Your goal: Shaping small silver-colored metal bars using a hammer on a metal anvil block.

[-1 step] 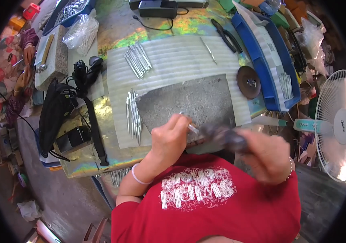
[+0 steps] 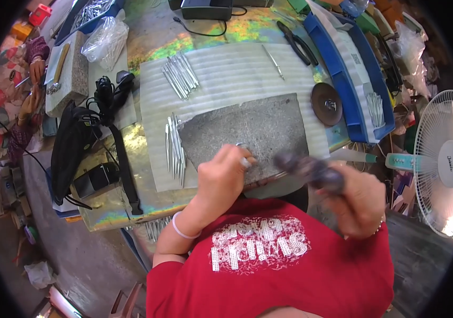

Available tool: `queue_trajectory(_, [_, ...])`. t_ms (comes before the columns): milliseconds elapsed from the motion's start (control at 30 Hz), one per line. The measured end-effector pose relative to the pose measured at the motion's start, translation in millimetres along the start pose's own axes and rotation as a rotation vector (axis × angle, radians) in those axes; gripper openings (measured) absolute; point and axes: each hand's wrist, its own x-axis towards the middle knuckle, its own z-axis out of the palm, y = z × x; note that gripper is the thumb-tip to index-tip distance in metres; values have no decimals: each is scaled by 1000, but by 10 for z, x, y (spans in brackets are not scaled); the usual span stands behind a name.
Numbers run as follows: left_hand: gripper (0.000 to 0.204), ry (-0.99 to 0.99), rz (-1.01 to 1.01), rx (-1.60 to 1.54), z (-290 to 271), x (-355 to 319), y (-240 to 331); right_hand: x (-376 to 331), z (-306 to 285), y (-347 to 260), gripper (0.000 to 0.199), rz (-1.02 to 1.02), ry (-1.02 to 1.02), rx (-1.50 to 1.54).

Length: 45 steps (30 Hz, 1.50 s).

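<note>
My left hand (image 2: 225, 168) rests at the near edge of a grey stone slab (image 2: 258, 122), its fingers pinched on a small silvery metal piece (image 2: 245, 162) mostly hidden by them. To its right, my right hand (image 2: 354, 199) is closed around a dark hammer-like tool (image 2: 311, 170), blurred by motion and held apart from the left hand. Beside the slab's left edge lies a bundle of thin metal rods (image 2: 174, 148). Farther back is a second bundle of metal rods (image 2: 180, 75), and a single thin rod (image 2: 273, 62) lies alone at the back right.
Pliers (image 2: 297, 44), a brown round disc (image 2: 326, 104) and a blue tray (image 2: 343, 79) stand right. A black bag with straps (image 2: 73, 153) and a granite block with a hammer (image 2: 70, 79) are left. Another person's hands (image 2: 33, 87) work far left; a fan (image 2: 441, 159) stands right.
The right hand and the dark tool have shifted slightly right and away from the left hand. The left hand stays nearly in place, and the metal piece in it shows at a different angle.
</note>
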Motion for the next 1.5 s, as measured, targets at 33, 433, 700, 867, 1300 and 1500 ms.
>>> queue_trajectory(33, [8,-71,-235,-309,-36,-48,20,-32,12,-4,45,72,61,33])
queue_trajectory(433, [19,61,-814,-1488,-318,59,179,-92,1004,728,49,325,95,-244])
queue_trajectory(700, [14,92,-773,-1399,-283,89,178,139,693,933,36,236,28,-121])
queue_trajectory(867, [32,21,-712,-1014,-347,92,296,690,558,1897,29,318,212,-146])
queue_trajectory(1300, [7,31,-542,-689,-447,-124,329,1169,608,2464,19,379,215,-151])
queue_trajectory(1500, [19,-55,-595,-804,-371,-40,326,216,343,906,14,312,149,525])
